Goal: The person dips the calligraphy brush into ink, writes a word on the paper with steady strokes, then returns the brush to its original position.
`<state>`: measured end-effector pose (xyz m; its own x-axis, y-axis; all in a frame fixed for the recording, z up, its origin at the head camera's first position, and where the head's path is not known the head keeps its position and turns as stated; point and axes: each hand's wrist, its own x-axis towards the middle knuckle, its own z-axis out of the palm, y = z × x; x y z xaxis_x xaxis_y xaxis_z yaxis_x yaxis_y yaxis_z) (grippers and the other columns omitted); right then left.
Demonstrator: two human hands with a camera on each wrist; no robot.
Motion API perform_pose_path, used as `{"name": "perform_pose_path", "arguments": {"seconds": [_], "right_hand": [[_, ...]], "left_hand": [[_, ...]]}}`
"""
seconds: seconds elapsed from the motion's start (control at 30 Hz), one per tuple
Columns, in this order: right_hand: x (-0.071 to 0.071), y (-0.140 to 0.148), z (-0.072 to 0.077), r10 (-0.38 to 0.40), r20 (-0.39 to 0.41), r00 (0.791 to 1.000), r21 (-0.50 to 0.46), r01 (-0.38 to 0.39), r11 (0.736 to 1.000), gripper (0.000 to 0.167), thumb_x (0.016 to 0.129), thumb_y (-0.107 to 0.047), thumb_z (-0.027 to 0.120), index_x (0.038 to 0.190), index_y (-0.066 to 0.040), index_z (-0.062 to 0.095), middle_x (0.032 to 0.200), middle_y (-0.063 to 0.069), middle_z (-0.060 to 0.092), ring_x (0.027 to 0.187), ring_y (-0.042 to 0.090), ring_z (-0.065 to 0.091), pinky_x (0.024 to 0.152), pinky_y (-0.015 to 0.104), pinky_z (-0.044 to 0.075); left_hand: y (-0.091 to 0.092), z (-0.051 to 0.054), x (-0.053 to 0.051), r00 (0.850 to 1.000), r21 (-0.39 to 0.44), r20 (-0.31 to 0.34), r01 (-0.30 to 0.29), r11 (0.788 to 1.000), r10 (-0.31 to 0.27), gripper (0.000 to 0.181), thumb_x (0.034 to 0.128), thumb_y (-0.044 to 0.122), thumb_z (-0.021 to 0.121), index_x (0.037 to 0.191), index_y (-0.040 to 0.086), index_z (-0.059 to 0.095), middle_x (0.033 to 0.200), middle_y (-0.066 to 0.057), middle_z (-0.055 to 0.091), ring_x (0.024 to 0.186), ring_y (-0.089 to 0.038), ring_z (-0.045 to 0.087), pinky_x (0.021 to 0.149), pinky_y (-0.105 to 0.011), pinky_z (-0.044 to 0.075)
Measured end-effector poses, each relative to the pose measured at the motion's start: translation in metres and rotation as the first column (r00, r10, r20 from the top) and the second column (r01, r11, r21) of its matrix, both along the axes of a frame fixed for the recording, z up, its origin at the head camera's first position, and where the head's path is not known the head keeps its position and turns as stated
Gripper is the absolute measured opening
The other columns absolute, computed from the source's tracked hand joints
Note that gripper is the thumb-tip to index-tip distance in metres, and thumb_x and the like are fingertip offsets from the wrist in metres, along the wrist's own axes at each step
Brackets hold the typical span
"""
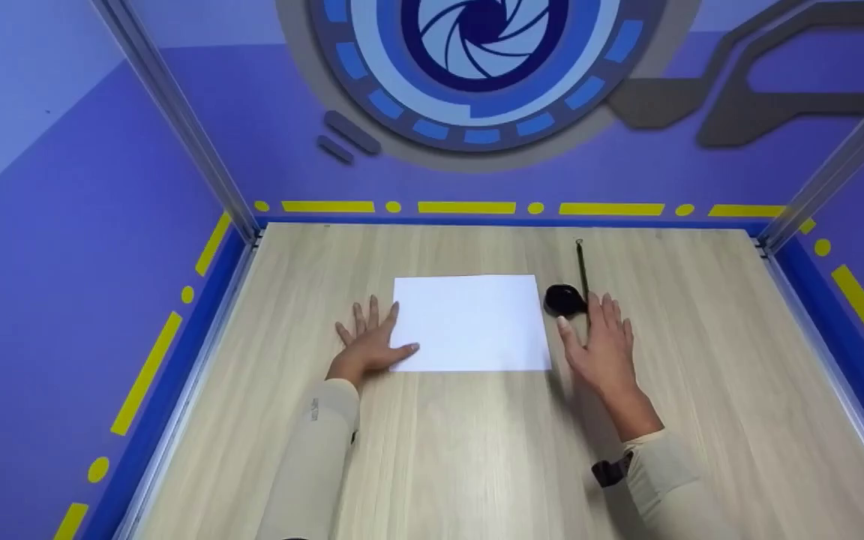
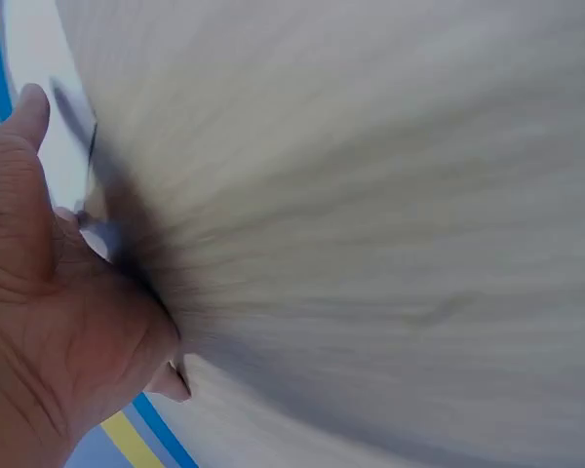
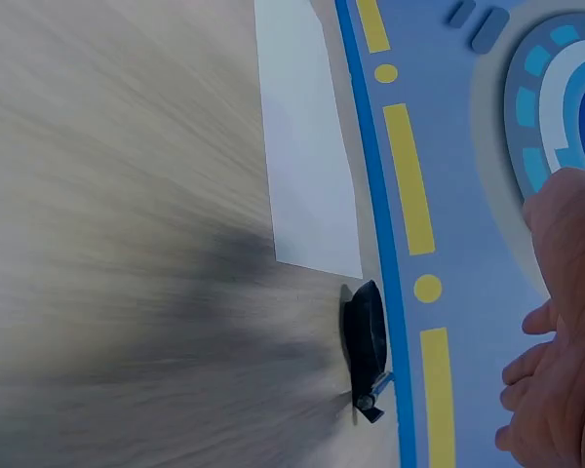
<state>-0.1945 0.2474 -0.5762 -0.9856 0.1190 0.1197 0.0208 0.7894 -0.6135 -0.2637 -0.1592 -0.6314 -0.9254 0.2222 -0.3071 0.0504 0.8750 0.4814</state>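
A white sheet of paper [image 1: 469, 322] lies flat on the wooden table. My left hand [image 1: 373, 345] is at its left edge with fingers spread, the thumb reaching over the paper. In the left wrist view the left hand [image 2: 68, 292] covers part of the table. To the right of the paper sits a small round black dish-like object [image 1: 563, 299]. Beside it lies a thin dark stick [image 1: 581, 266] with a small loop at its far end; the near end is hidden by my right hand [image 1: 603, 349]. That hand holds nothing visible, its fingers extended.
The pale wooden table [image 1: 462, 457] is bounded by blue printed panels [image 1: 477, 187] at the back and both sides. Metal posts [image 1: 184, 112] stand at the back corners. A dark wrist device [image 1: 612, 472] sits at the right sleeve.
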Motion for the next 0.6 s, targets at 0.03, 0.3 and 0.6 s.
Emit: {"name": "perform_pose_path", "arguments": {"seconds": [0.03,0.3,0.6], "right_hand": [[0.000,0.000,0.000,-0.012,0.003,1.000,-0.016,0.012,1.000,0.083,0.108,-0.042,0.058,0.167,0.006,0.024,0.175,0.036,0.013,0.164,0.055,0.013,0.133,0.071,0.006],[-0.001,0.010,0.002,-0.108,0.004,0.994,-0.169,0.107,0.980,0.086,0.107,-0.042,0.058,0.170,0.001,0.016,0.179,0.029,0.009,0.162,0.056,0.019,0.132,0.068,0.019],[-0.030,0.042,0.001,-0.194,0.077,0.978,-0.261,0.207,0.943,0.068,0.108,-0.036,0.055,0.159,0.007,0.041,0.158,0.035,0.047,0.149,0.050,0.044,0.124,0.062,0.036]], "left_hand": [[-0.001,0.000,0.000,1.000,-0.007,0.000,0.005,1.000,-0.005,0.099,0.0988,0.069,0.058,0.174,0.027,0.009,0.180,-0.018,-0.020,0.163,-0.050,-0.026,0.121,-0.083,-0.019],[-0.004,-0.003,-0.008,0.998,0.020,0.065,0.004,1.000,-0.005,0.111,0.0912,0.075,0.064,0.174,0.027,0.007,0.179,-0.016,-0.026,0.162,-0.048,-0.032,0.117,-0.080,-0.028],[-0.006,-0.011,-0.013,0.998,0.049,0.057,0.013,0.999,-0.016,0.117,0.0855,0.085,0.062,0.174,0.031,0.007,0.177,-0.016,-0.030,0.158,-0.049,-0.038,0.112,-0.082,-0.033]]}}
